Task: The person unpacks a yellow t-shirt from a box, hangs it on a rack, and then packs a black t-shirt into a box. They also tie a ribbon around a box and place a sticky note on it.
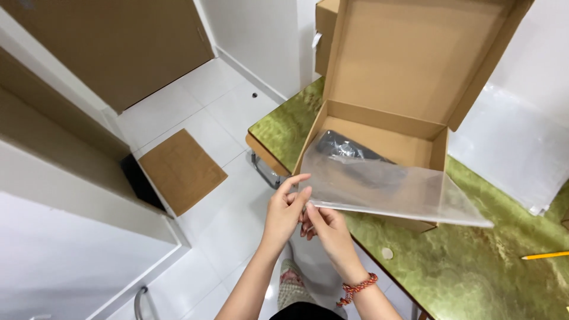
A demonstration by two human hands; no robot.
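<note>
Both hands meet just off the near left edge of the green marbled desk [474, 266], over the white tiled floor [231, 112]. The left hand [284, 210] and the right hand [325, 228] each pinch the same near corner of a clear, flat plastic bag [385, 189], thumbs against forefingers, fingertips touching. The bag stretches out from that corner over the front wall of an open brown cardboard box [415, 77] standing at the desk's left edge, lid flap upright. A dark wrapped item [344, 145] lies inside the box, partly seen through the plastic; its nature cannot be determined.

Judgement: the step in hand appears to be working the bag's corner or mouth apart. The next move would call for the two layers to be separated by rubbing or peeling, with the grip kept at the edge.

A yellow pencil [545, 255] lies at the desk's right edge. A beaded red bracelet [355, 288] sits on the right wrist.
</note>
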